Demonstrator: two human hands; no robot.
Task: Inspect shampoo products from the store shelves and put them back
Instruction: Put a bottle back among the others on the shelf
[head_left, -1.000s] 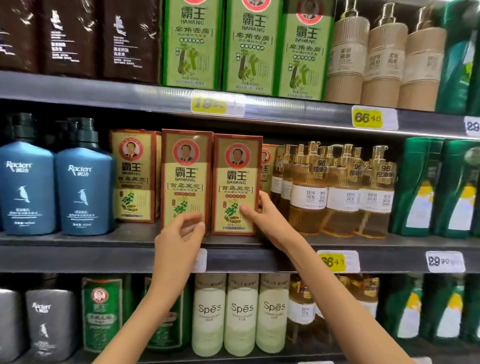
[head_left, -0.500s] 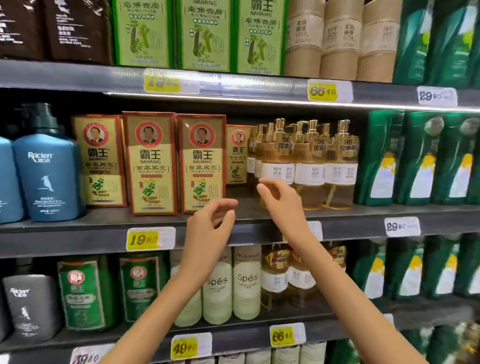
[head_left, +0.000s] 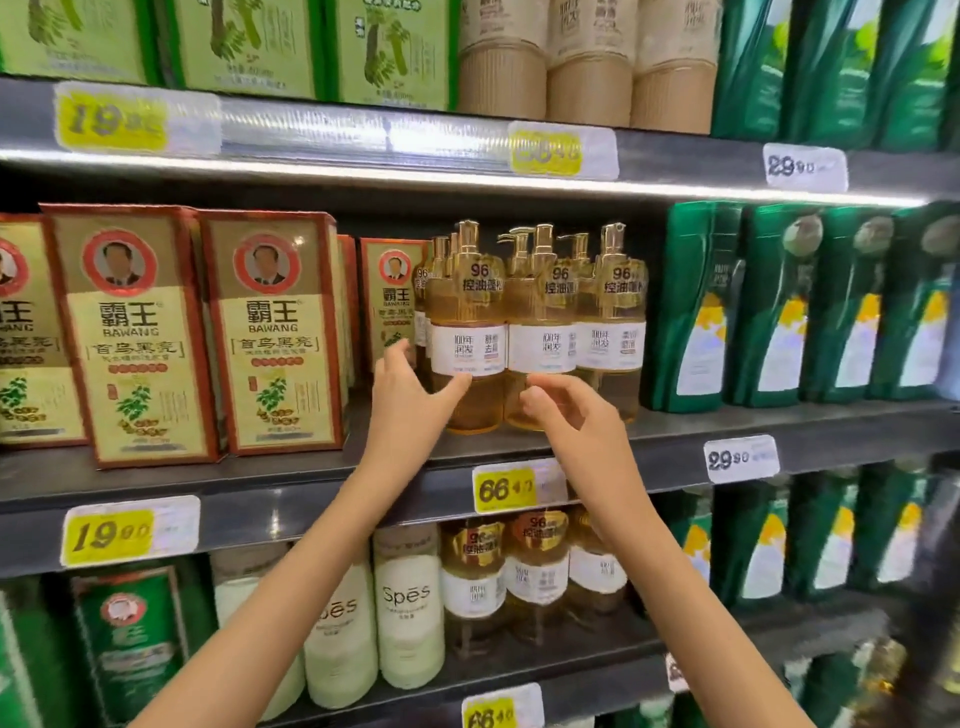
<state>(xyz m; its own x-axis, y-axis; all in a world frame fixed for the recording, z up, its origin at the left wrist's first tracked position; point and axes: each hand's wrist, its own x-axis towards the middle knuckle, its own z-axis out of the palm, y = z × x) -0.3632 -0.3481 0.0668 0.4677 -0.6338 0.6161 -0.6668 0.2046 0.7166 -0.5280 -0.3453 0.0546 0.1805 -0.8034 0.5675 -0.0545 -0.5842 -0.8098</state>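
Head view: our left hand (head_left: 410, 400) and right hand (head_left: 576, 415) flank the front amber pump bottle (head_left: 467, 312), both grips loosely open, nothing held, poised to lift it.

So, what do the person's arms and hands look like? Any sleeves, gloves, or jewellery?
Both are bare. The left hand and right hand wear no gloves, and no ring, watch or bracelet shows. The left forearm and right forearm are uncovered down to the frame's bottom edge, and no sleeve is in view.
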